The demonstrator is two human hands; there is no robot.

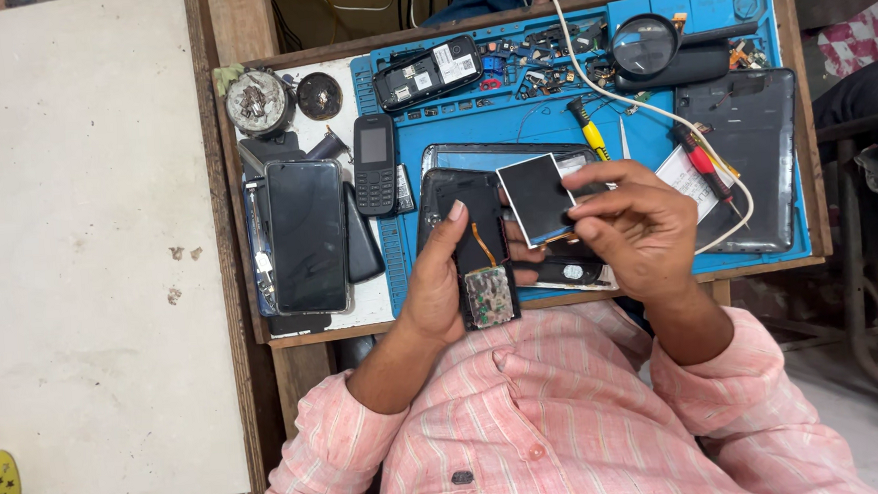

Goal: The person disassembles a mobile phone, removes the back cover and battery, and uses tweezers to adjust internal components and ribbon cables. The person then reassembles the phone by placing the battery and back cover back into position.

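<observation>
Cluttered tabletop [333, 328], blue mat [553, 121]. Left hand [441, 277] fingers closed round opened phone [479, 245]; right hand [638, 226] fingers pinching display panel [537, 200]. Risk: orange ribbon cable [483, 245] between them tearing if panel pulled.

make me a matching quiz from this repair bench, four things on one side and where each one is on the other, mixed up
Things:
1. small display panel
2. opened phone body
3. magnifying glass
4. black keypad phone

Places:
A. lying on the bench just left of the blue mat
B. gripped in the left hand
C. at the far right part of the mat
D. pinched by the right hand

Pairs: 1-D, 2-B, 3-C, 4-A
</observation>
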